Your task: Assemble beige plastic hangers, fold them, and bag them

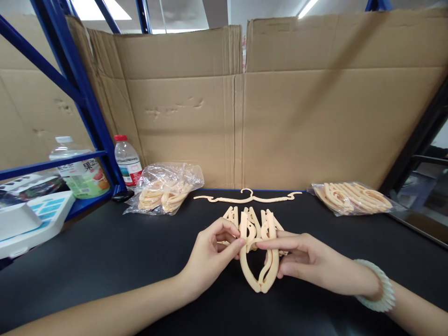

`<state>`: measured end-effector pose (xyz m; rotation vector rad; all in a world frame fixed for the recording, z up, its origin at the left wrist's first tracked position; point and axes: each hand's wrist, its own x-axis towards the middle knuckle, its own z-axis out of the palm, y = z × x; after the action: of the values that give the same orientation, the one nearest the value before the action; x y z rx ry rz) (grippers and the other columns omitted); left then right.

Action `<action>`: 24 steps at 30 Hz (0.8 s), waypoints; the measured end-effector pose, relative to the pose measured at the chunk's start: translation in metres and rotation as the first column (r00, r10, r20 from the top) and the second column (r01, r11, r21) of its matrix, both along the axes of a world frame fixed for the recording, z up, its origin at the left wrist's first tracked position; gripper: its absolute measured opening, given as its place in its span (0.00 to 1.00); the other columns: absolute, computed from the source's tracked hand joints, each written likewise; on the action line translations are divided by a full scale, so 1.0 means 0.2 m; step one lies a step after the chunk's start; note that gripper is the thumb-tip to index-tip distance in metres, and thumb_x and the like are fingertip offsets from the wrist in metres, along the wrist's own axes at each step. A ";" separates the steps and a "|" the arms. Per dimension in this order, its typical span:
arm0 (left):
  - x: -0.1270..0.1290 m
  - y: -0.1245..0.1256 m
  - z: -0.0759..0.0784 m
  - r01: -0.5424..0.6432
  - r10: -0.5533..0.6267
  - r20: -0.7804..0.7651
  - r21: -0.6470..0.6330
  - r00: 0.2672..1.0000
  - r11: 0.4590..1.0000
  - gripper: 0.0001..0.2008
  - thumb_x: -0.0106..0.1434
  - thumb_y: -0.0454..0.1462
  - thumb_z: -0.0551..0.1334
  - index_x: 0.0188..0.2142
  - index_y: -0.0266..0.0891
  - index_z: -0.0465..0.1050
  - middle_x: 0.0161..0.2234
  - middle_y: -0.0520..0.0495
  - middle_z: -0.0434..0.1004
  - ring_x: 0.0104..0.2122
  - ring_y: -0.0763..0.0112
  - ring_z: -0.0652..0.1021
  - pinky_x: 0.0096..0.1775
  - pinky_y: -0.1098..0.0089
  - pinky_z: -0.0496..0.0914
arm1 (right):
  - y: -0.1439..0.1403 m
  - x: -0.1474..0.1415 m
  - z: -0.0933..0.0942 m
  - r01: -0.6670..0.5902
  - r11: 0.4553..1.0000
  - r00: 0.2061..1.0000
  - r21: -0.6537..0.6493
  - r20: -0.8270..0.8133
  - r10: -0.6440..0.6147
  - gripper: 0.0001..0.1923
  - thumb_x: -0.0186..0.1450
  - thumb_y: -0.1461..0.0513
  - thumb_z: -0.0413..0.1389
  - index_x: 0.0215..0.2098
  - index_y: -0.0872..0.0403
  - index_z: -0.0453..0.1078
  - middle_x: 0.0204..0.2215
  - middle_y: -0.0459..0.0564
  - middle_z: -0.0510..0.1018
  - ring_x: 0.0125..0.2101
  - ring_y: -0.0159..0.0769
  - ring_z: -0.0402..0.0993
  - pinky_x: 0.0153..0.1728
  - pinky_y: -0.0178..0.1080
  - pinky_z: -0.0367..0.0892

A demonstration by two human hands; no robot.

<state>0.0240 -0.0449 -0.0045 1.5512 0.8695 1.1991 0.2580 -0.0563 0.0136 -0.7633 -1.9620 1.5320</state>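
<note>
A cream plastic folding hanger (270,274) is held up in front of me, its two arms partly folded into a narrow V with the joint pointing down. My left hand (219,252) pinches its left arm between thumb and fingers. On the other side, my right hand (304,259) grips the right arm, the index finger reaching across towards the hook in the middle. Just behind stand several more folded hangers (251,215), partly hidden by my hands and the held one. Farther back, an unfolded hanger (252,199) lies spread out with its hook away from me.
Clear bags of hangers lie at the back left (164,193) and back right (353,197). A red-capped bottle (128,161), a larger bottle (84,175) and a white-and-blue plastic object (49,214) stand left, by a blue metal frame (72,77). Cardboard (182,116) walls the black table (115,261).
</note>
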 end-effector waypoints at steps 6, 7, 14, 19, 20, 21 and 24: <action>-0.01 -0.01 0.01 0.015 0.002 -0.132 0.132 0.991 0.991 0.04 0.60 0.37 0.64 0.32 0.38 0.71 0.35 0.47 0.75 0.36 0.67 0.77 0.36 0.70 0.73 | -0.01 -0.01 0.01 -0.007 0.998 0.999 -0.057 -0.040 0.004 0.24 0.63 0.61 0.58 0.58 0.46 0.64 0.42 0.49 0.74 0.42 0.36 0.75 0.47 0.44 0.70; -0.01 -0.01 0.02 0.035 -0.013 -0.151 0.148 0.988 0.988 0.04 0.60 0.37 0.63 0.33 0.38 0.72 0.37 0.46 0.75 0.38 0.66 0.77 0.38 0.69 0.73 | -0.01 -0.01 0.01 -0.009 0.998 0.999 -0.060 -0.047 0.006 0.24 0.63 0.61 0.58 0.58 0.47 0.65 0.42 0.49 0.74 0.42 0.36 0.75 0.46 0.43 0.70; 0.00 -0.02 0.02 0.131 -0.094 -0.195 0.182 0.976 0.975 0.03 0.61 0.35 0.62 0.34 0.39 0.75 0.41 0.43 0.74 0.43 0.63 0.76 0.40 0.67 0.75 | -0.02 -0.01 0.04 -0.010 0.999 0.999 -0.035 -0.036 0.009 0.16 0.62 0.59 0.59 0.48 0.52 0.69 0.41 0.50 0.72 0.38 0.33 0.74 0.43 0.40 0.70; 0.00 -0.02 0.02 0.136 -0.103 -0.189 0.171 0.977 0.976 0.04 0.61 0.36 0.62 0.33 0.39 0.76 0.42 0.43 0.72 0.43 0.63 0.76 0.39 0.67 0.75 | -0.02 -0.01 0.04 -0.026 1.000 1.000 0.005 -0.015 0.026 0.15 0.63 0.58 0.59 0.47 0.53 0.67 0.38 0.48 0.72 0.37 0.32 0.73 0.42 0.39 0.71; 0.00 -0.02 0.02 0.136 -0.104 -0.185 0.168 0.977 0.976 0.04 0.61 0.36 0.62 0.34 0.39 0.76 0.42 0.43 0.72 0.43 0.63 0.76 0.40 0.67 0.75 | -0.02 -0.01 0.04 -0.025 0.999 1.000 0.022 -0.016 0.025 0.15 0.63 0.58 0.59 0.47 0.53 0.67 0.39 0.49 0.71 0.37 0.32 0.73 0.43 0.40 0.71; -0.01 -0.01 0.01 0.134 -0.105 -0.179 0.163 0.978 0.977 0.04 0.61 0.36 0.62 0.34 0.39 0.75 0.42 0.43 0.72 0.43 0.63 0.76 0.40 0.66 0.75 | -0.02 -0.01 0.04 -0.020 0.999 1.000 0.036 -0.015 0.021 0.15 0.63 0.57 0.59 0.47 0.52 0.67 0.40 0.49 0.70 0.38 0.32 0.73 0.44 0.40 0.71; -0.01 0.00 0.00 0.121 -0.100 -0.153 0.137 0.983 0.983 0.04 0.61 0.36 0.62 0.35 0.39 0.75 0.42 0.44 0.72 0.43 0.64 0.75 0.41 0.66 0.74 | -0.02 0.00 0.05 -0.004 0.998 1.000 0.067 -0.019 0.006 0.13 0.63 0.58 0.58 0.46 0.52 0.66 0.43 0.49 0.68 0.40 0.33 0.72 0.46 0.42 0.70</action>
<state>0.0223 -0.0448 -0.0044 1.8006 0.7920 1.0997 0.2577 -0.0607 0.0230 -0.7138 -1.9915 1.4639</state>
